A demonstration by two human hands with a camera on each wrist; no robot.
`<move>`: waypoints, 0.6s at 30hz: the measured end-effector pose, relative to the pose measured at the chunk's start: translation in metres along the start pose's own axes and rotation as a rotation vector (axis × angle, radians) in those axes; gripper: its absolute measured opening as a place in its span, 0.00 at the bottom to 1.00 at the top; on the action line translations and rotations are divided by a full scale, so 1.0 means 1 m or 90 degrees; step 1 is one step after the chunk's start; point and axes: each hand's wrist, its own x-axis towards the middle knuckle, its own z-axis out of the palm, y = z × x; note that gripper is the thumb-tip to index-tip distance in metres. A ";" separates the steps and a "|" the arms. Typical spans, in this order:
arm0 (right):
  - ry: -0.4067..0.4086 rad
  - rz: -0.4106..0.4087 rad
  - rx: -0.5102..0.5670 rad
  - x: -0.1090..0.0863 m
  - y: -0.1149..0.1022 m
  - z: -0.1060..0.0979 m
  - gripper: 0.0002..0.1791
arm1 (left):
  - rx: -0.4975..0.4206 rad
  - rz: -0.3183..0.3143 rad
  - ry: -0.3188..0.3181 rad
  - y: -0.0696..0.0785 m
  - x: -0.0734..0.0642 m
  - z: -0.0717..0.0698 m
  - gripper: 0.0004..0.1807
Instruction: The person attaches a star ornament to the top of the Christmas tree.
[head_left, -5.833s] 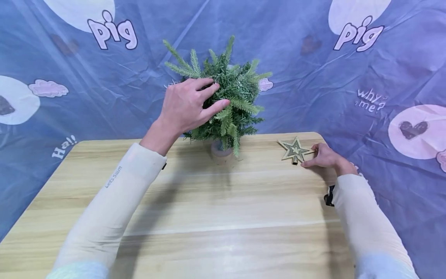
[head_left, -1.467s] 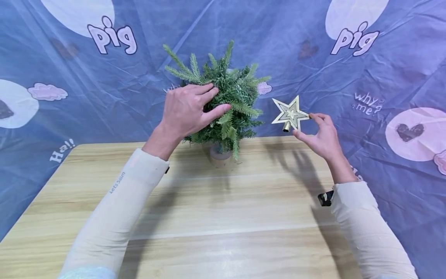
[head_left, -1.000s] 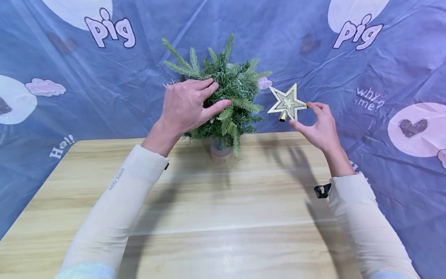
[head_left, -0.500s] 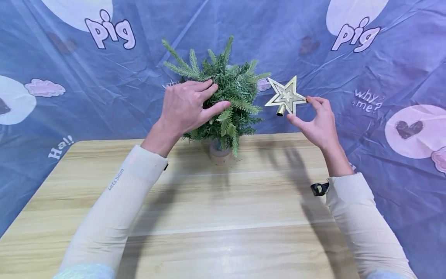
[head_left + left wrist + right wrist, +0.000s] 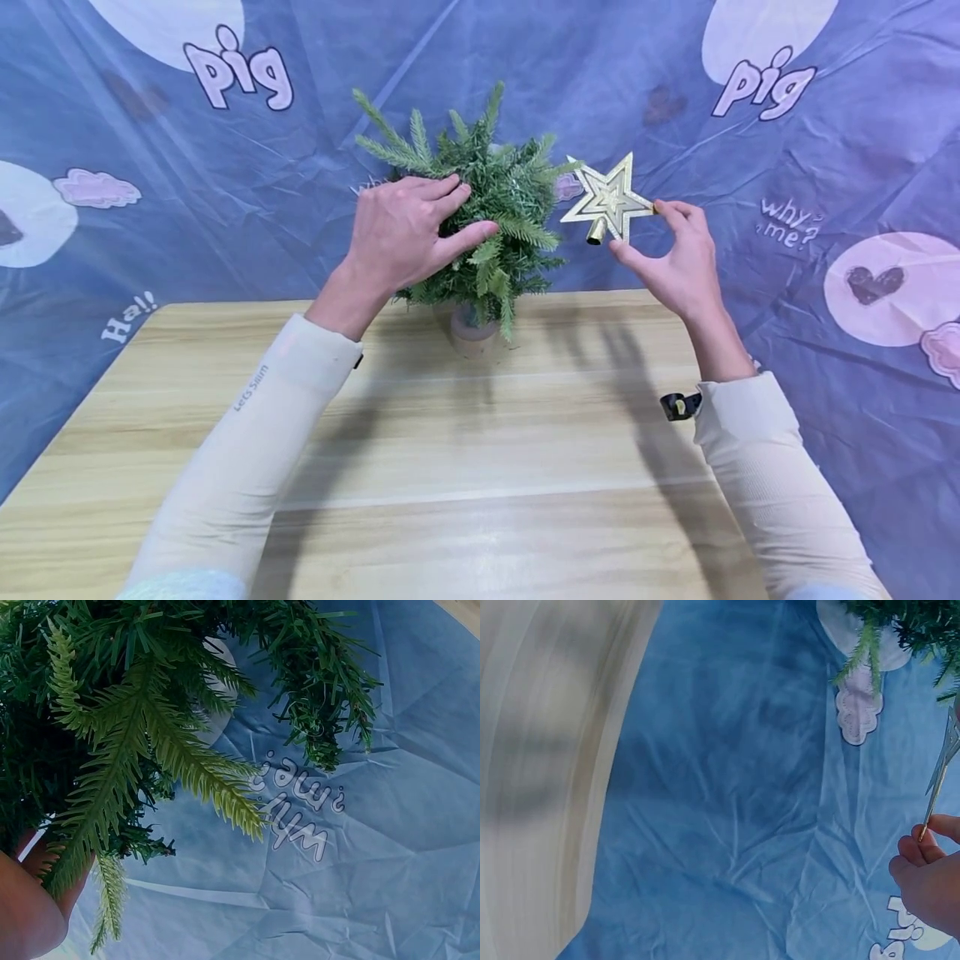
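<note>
A little green tree [image 5: 517, 196] stands at the far side of the table [image 5: 465, 450], near the middle. It sits in a small pale pot [image 5: 474, 331]. The left hand [image 5: 405, 229] is on the left and near side of the tree. Its thumb and first fingers are spread wide apart and touch the branches, and some of its other fingers are hidden.

The right hand [image 5: 678, 262] pinches a gold star [image 5: 611, 198]. One finger is on the star's right point and the thumb is on a low point. The star is up in the air, just to the right of the tree. Its left tip meets a branch in the head view, but I cannot tell if they touch. A short gold tube [image 5: 596, 232] sticks out at the bottom of the star and leans a bit to the left.

Both arms have pale sleeves [image 5: 232, 467], and a small black thing [image 5: 678, 407] shows by the right cuff. Behind the table hangs a blue cloth [image 5: 315, 192] with "pig" on it.
</note>
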 end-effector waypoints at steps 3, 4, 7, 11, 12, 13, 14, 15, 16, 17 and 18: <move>0.012 -0.008 0.005 0.002 -0.006 -0.001 0.45 | 0.003 -0.002 0.000 -0.001 0.001 -0.001 0.53; 0.015 -0.010 0.006 0.003 -0.007 -0.002 0.45 | 0.003 -0.004 -0.002 -0.001 0.001 -0.001 0.54; 0.027 -0.013 0.013 0.005 -0.012 -0.002 0.45 | 0.005 -0.010 -0.017 -0.001 0.001 -0.002 0.54; 0.041 -0.012 0.021 0.006 -0.018 -0.005 0.45 | 0.002 -0.013 -0.035 0.000 0.000 -0.003 0.52; 0.043 -0.012 0.021 0.006 -0.020 -0.005 0.45 | 0.001 -0.012 -0.037 0.001 0.000 -0.003 0.51; 0.044 -0.012 0.021 0.006 -0.021 -0.006 0.45 | 0.000 -0.012 -0.040 0.001 0.000 -0.003 0.50; 0.046 -0.015 0.020 0.006 -0.023 -0.007 0.45 | -0.002 -0.011 -0.040 0.001 0.000 -0.003 0.50; 0.048 -0.020 0.018 0.007 -0.025 -0.007 0.45 | -0.003 -0.010 -0.038 0.001 0.000 -0.003 0.49; 0.049 -0.023 0.017 0.007 -0.027 -0.008 0.45 | -0.005 -0.009 -0.036 0.001 0.000 -0.003 0.49; 0.051 -0.026 0.014 0.008 -0.029 -0.007 0.46 | -0.005 -0.007 -0.032 0.001 0.000 -0.003 0.49; 0.051 -0.029 0.012 0.008 -0.031 -0.007 0.46 | -0.006 -0.006 -0.029 0.001 0.000 -0.003 0.48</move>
